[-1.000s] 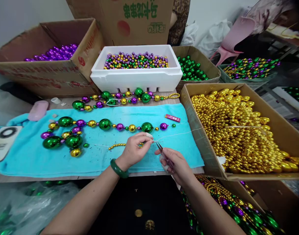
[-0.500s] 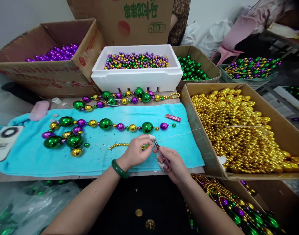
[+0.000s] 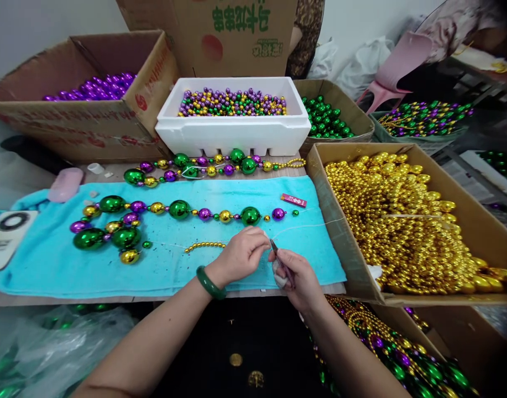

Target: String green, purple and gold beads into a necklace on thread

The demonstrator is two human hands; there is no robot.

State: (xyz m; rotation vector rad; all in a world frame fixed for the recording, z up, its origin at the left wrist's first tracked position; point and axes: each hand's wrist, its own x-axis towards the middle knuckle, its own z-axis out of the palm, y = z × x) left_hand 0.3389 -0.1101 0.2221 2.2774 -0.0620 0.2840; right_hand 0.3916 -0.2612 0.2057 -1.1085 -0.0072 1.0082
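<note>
A: The thread [image 3: 307, 225] is what both hands are on. It runs thin and pale across the turquoise towel [image 3: 50, 260], from the box of gold beads [image 3: 406, 232] on my right to a short row of small gold beads [image 3: 204, 245] already on it.

B: How are the hands set?

A: My left hand [image 3: 242, 255] is curled, fingertips pinched together on the thread just beside that row; I judge it keeps the line taut. My right hand [image 3: 297, 276] is closed around small scissors [image 3: 278, 257], tips pointing up at the pinch. Whether the blades are parted I can't tell.

B: Why the towel?

A: Probably to stop round beads rolling off the tabletop [image 3: 112, 172]. A finished strand [image 3: 178, 211] of big green, purple and gold balls lies along it, another [image 3: 212, 165] behind it against the white foam box [image 3: 232, 132] of mixed small beads. The supply boxes ring the work within arm's reach: purple [image 3: 91, 88] left, green [image 3: 325, 119] behind.

B: Any writing?

A: Green characters, upside down, on the tall carton [image 3: 212, 33] at the back, and faded red print on the purple-bead box; I can't read either. A small pink label [image 3: 293, 200] lies on the towel, too small to read.
</note>
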